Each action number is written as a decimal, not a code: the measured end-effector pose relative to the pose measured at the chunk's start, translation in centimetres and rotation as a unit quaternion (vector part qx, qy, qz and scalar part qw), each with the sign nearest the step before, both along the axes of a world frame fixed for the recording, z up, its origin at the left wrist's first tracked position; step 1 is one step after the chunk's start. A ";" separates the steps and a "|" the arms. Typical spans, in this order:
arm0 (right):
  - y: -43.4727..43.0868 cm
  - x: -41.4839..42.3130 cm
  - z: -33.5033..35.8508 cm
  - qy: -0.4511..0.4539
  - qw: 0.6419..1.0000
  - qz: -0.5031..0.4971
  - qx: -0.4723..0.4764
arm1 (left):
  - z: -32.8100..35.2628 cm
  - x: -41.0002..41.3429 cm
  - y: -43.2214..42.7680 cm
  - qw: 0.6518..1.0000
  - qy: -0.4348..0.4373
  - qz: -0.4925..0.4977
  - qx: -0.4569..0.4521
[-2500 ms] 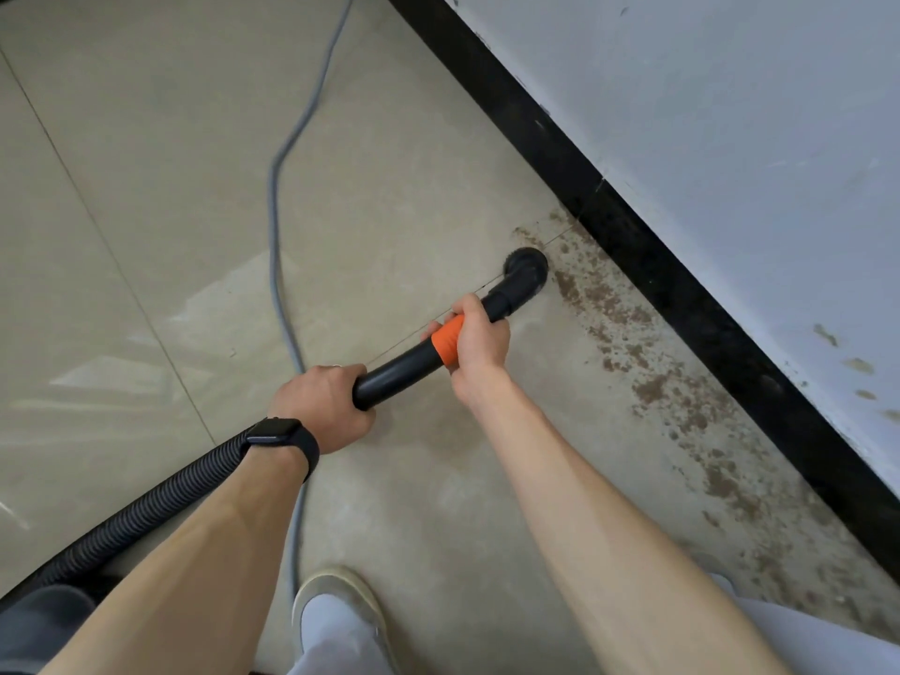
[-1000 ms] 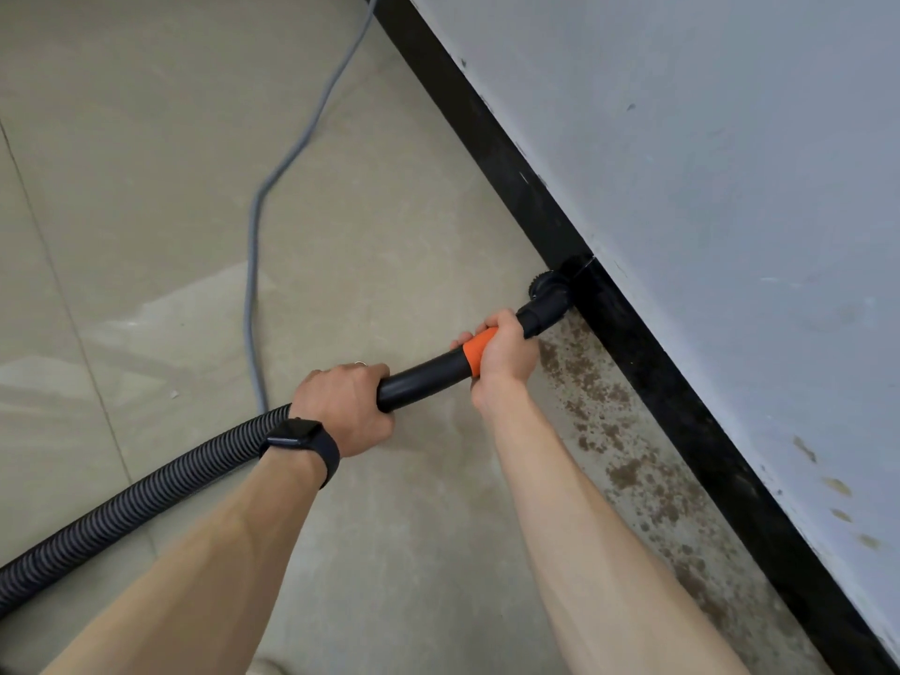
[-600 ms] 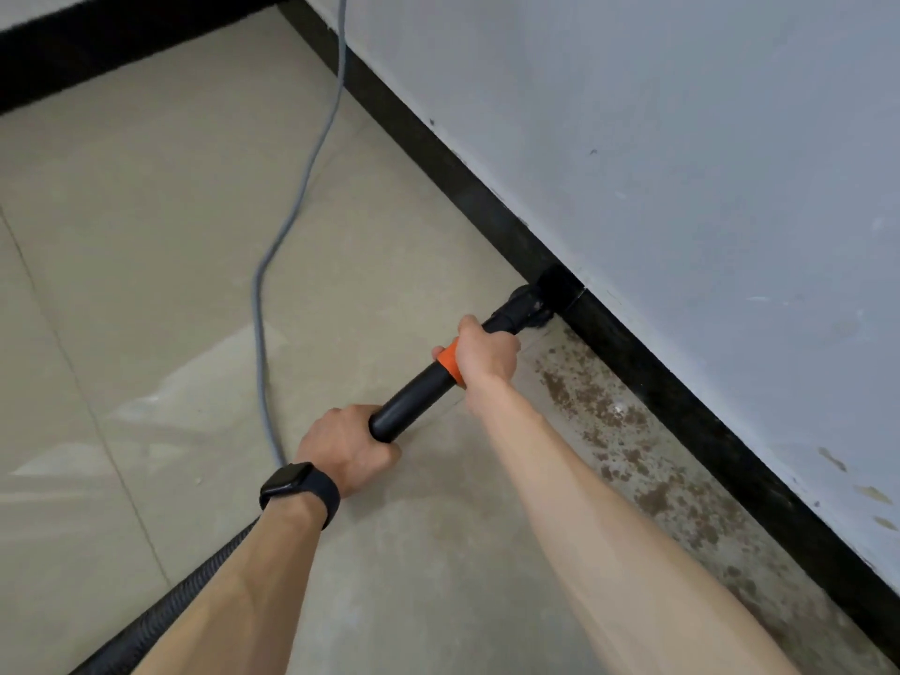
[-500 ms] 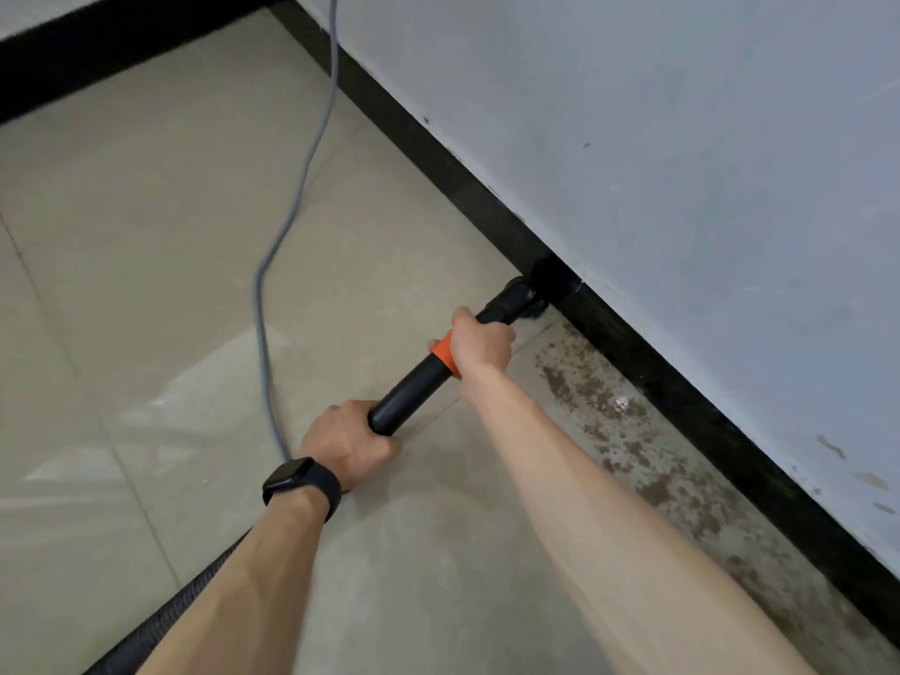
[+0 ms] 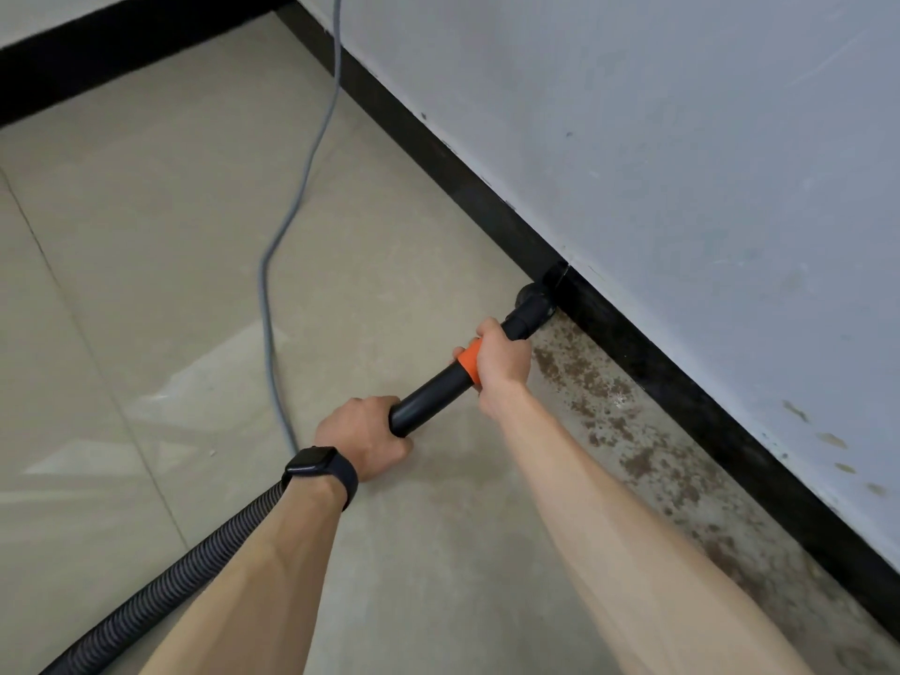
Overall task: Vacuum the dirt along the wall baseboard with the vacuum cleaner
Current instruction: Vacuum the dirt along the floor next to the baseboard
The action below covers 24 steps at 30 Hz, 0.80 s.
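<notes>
Low in the frame, our left hand (image 5: 363, 443) is gripping the black vacuum wand (image 5: 428, 399) where the ribbed hose (image 5: 160, 584) joins it. Just beyond, our right hand (image 5: 501, 360) is clamping its orange collar (image 5: 468, 362). Right of centre, the nozzle (image 5: 533, 304) is touching the black baseboard (image 5: 682, 387), brown dirt (image 5: 628, 440) lying beside it.

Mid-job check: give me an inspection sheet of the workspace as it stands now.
Surface: beige tiled floor, glare patches.
Job's things: black nozzle against the baseboard; brown dirt along the baseboard nearer the person.
Clutter: nothing seen.
Grippers: right hand grips the orange collar; left hand grips the wand.
Cables: grey cord across the floor; ribbed hose trailing lower left.
Surroundings: white wall, scuffed.
</notes>
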State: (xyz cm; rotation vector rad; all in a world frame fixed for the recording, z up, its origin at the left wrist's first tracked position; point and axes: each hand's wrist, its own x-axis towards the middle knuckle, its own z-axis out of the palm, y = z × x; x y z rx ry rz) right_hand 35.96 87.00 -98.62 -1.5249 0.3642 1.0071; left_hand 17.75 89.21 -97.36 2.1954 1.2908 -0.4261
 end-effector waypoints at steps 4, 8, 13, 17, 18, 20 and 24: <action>-0.9 -0.9 0.2 0.036 0.998 0.004 0.045 | 0.6 -1.3 -0.2 0.999 0.010 -0.023 0.029; -1.9 -4.6 0.5 0.052 0.998 0.003 0.039 | 1.1 -4.6 -0.4 0.998 0.044 -0.024 0.046; -4.4 -10.0 -0.1 0.058 0.996 -0.054 0.033 | 1.3 -9.0 -1.0 0.996 0.077 -0.037 0.020; -6.1 -11.3 -0.4 0.062 0.995 -0.072 0.030 | 1.2 -9.8 -2.0 0.995 0.082 -0.056 0.022; -6.2 -11.1 -0.4 0.060 0.995 -0.073 0.030 | 1.2 -9.6 -2.2 0.995 0.080 -0.058 0.023; -6.3 -10.4 -0.3 0.054 0.996 -0.068 0.031 | 0.9 -9.1 -2.6 0.996 0.072 -0.056 0.025; -6.2 -8.2 0.2 0.054 0.997 -0.052 0.036 | 0.3 -7.6 -3.0 0.997 0.049 -0.045 0.030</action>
